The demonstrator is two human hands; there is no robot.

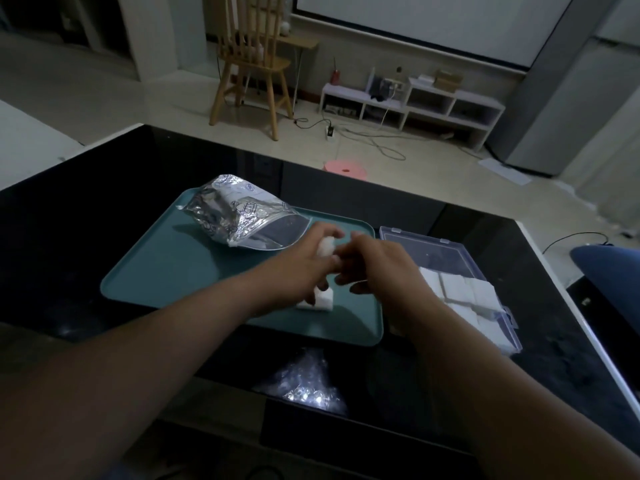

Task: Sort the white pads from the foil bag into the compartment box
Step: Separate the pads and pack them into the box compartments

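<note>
A crumpled foil bag lies open-mouthed on the far part of a teal tray. My left hand hovers over the tray's middle, closed around a small stack of white pads. My right hand meets it from the right, its fingertips touching that stack. More white pads rest on the tray just under my left hand. To the right of the tray stands the clear compartment box, its near compartments filled with white pads.
All of this sits on a dark glossy table whose far and right edges are white. A patch of bubble wrap lies near the front edge. Beyond are a wooden chair, a pink stool and a low white shelf.
</note>
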